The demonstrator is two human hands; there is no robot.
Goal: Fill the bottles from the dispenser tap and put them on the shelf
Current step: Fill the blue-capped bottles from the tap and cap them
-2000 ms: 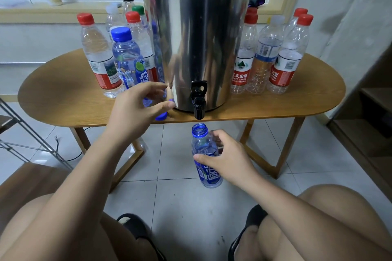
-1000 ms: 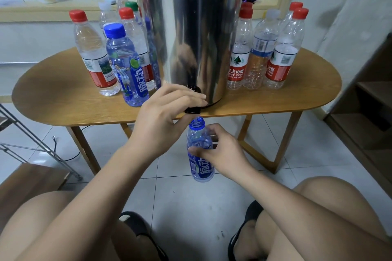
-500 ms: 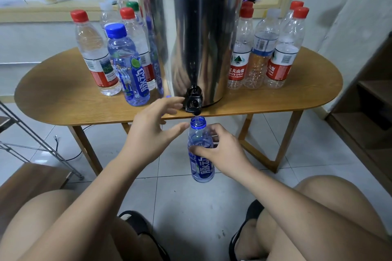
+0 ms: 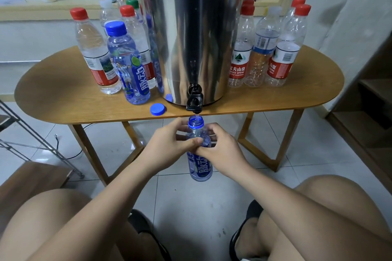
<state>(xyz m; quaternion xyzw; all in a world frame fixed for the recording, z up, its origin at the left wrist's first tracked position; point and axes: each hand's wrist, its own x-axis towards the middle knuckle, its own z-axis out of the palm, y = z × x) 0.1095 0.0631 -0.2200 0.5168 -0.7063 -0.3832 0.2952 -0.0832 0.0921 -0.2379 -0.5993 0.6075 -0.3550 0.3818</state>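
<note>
A tall steel dispenser (image 4: 192,27) stands on the oval wooden table (image 4: 63,99), its black tap (image 4: 194,100) hanging over the front edge. Right under the tap I hold an uncapped blue bottle (image 4: 200,167) upright, its open mouth just below the spout. My left hand (image 4: 169,147) grips the bottle's upper part from the left, and my right hand (image 4: 220,150) grips it from the right. A thin stream seems to fall into the mouth. The loose blue cap (image 4: 157,110) lies on the table left of the tap.
Capped bottles stand left of the dispenser, among them a blue one (image 4: 127,63) and a red-capped one (image 4: 93,51). More red-capped bottles (image 4: 239,46) stand on the right. A wooden shelf unit (image 4: 369,112) is at the far right, a metal rack (image 4: 31,140) at left.
My left hand left the tap and came down onto the bottle beside my right hand. The blue cap now lies in plain view on the table.
</note>
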